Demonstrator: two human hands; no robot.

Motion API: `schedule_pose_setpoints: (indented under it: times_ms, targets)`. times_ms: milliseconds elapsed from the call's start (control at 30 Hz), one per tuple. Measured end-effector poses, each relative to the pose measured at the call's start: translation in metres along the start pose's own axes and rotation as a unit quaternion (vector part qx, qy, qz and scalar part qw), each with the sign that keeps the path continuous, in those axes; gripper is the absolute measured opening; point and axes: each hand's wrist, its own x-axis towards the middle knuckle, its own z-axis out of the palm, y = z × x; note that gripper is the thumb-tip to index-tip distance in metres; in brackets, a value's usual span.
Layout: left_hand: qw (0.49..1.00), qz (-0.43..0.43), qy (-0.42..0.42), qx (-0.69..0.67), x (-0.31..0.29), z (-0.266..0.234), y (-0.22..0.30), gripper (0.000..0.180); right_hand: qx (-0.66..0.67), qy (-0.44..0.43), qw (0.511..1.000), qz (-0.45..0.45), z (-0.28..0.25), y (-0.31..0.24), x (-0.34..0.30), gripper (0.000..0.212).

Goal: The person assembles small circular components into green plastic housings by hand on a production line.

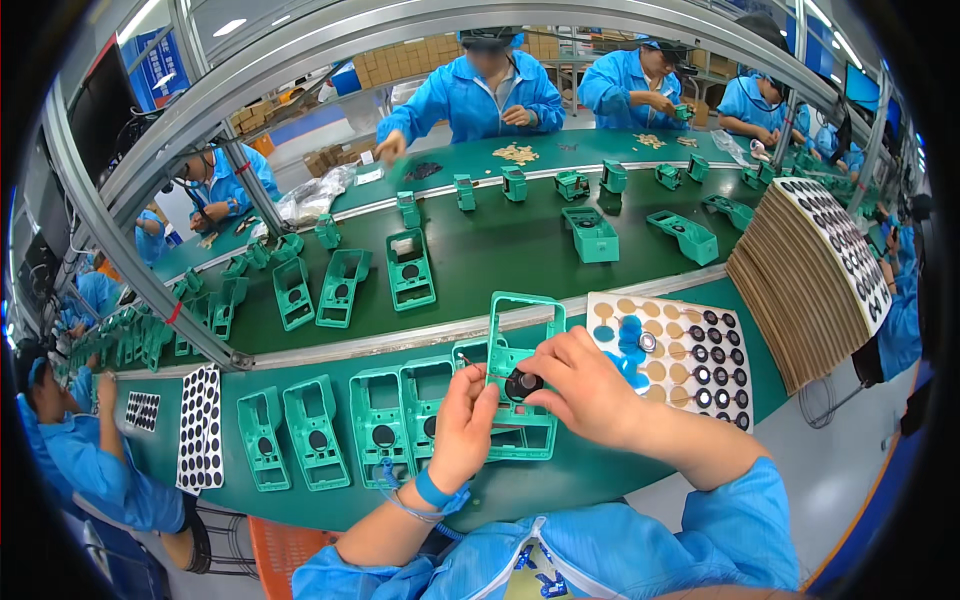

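Note:
A green plastic housing (528, 304) is held up over the bench in front of me. My left hand (466, 418), a blue strap with a coiled cord on its wrist, is closed on the housing's left edge, and a thin reddish wire shows by its fingertips. The fingers of my right hand (580, 385) press on a round black speaker-like disc (521, 386) against the housing's inner face. Behind the held piece, another green housing (535, 440) lies partly hidden. To the left, several more housings (383, 410) rest face up, most with a round black part in them.
A sheet (655, 345) of round black parts, with blue discs on it, lies right of my hands. Beyond it rises a tall stack of cardboard sheets (800, 290). A green conveyor (480, 250) carries housings past the bench. Co-workers in blue (490, 95) sit opposite and left.

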Motion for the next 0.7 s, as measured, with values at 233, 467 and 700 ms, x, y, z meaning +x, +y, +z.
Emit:
schedule_pose_setpoints:
  times_ms: [233, 467, 700]
  targets:
    - [0.999, 0.029, 0.019, -0.031, -0.013, 0.012, -0.013, 0.035, -0.042, -0.051, 0.998, -0.006, -0.001, -0.003, -0.012, 0.038]
    - [0.999, 0.036, 0.019, -0.021, -0.017, 0.014, -0.006, 0.038, -0.064, -0.045, 0.997, -0.003, 0.001, -0.007, -0.011, 0.037]
    - [0.999, 0.041, 0.008, 0.018, -0.021, 0.007, -0.006, 0.038, -0.074, -0.045, 0.996, 0.0, 0.006, -0.013, -0.005, 0.037]
